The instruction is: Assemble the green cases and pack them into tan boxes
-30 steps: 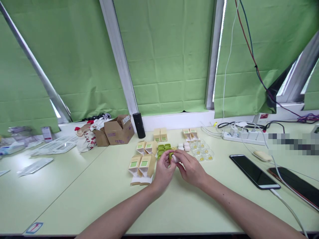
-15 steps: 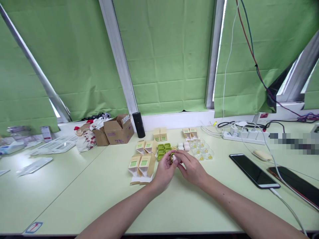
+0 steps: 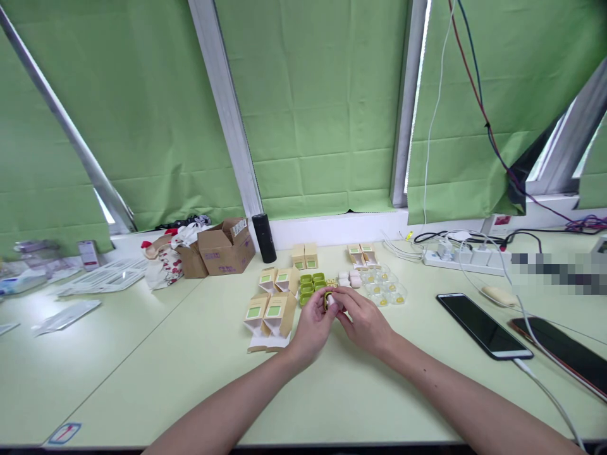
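Close together above the table, both hands hold one small green box [image 3: 326, 299] with a white piece [image 3: 331, 301] at its opening. My left hand [image 3: 309, 327] is closed around the box from the left. The fingers of my right hand [image 3: 366, 321] pinch at its right side and partly hide it. Just behind them stand several green boxes [image 3: 306, 288] in rows, with white pieces [image 3: 349, 279] to their right. Clear plastic domes with yellow bits [image 3: 385, 289] lie beyond my right hand. Open cardboard cartons with green labels [image 3: 279, 311] stand left of my left hand.
More small cartons stand at the back left [image 3: 304, 255] and back right [image 3: 363, 255]. A black bottle [image 3: 264, 238] and a brown cardboard box [image 3: 226, 248] are by the wall. Phones [image 3: 484, 325], charging cables and a power strip [image 3: 465, 260] occupy the right side.
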### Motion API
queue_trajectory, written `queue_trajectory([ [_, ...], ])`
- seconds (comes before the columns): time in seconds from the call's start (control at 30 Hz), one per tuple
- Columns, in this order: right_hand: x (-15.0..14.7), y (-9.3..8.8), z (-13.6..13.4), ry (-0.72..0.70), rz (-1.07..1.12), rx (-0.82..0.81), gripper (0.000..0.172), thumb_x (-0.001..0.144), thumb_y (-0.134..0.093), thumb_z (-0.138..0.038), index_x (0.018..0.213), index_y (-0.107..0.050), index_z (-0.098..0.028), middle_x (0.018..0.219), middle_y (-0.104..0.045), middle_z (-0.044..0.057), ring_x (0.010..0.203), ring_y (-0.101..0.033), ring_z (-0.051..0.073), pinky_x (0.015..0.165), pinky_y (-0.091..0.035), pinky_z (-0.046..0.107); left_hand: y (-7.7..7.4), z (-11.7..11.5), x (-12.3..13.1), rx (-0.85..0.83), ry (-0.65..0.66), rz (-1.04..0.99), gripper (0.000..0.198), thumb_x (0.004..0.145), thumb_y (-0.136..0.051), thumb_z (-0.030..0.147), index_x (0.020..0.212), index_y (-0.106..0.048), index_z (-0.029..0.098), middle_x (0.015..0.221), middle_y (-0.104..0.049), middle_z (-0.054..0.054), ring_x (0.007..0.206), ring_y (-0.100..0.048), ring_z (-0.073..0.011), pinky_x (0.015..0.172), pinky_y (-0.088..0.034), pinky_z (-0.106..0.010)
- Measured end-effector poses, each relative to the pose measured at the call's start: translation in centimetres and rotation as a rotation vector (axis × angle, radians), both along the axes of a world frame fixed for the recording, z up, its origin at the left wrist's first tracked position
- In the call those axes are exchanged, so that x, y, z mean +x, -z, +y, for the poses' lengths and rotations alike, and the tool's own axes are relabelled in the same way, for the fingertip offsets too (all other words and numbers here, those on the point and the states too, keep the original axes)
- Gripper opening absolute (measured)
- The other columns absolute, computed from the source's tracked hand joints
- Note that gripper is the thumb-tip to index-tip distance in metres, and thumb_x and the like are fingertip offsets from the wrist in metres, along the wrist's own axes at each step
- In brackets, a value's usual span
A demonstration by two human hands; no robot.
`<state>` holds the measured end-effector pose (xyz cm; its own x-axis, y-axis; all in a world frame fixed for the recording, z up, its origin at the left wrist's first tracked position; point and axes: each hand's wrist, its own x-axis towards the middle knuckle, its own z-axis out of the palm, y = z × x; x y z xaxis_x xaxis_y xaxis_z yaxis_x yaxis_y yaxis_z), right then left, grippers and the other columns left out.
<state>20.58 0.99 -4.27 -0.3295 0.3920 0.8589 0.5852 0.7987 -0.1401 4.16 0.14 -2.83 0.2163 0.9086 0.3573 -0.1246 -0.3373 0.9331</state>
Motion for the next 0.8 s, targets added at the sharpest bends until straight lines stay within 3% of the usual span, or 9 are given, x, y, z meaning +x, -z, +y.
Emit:
queue_trajectory([
  [0.8, 0.01, -0.04, 0.11, 0.014, -0.024, 0.021, 0.032, 0.1, -0.052, -0.007, 0.129, -0.061, -0.017, 0.127, -0.074, 0.019, 0.108, -0.077, 0.029, 0.082, -0.07, 0.042, 0.34, 0.26, -0.01, -0.007, 0.005, -0.005, 0.058, 0.091, -0.077, 0.059, 0.131, -0.062, 0.019, 0.127, -0.074, -0.015, 0.119, -0.072, -0.0284, 0.105, -0.058, -0.043],
])
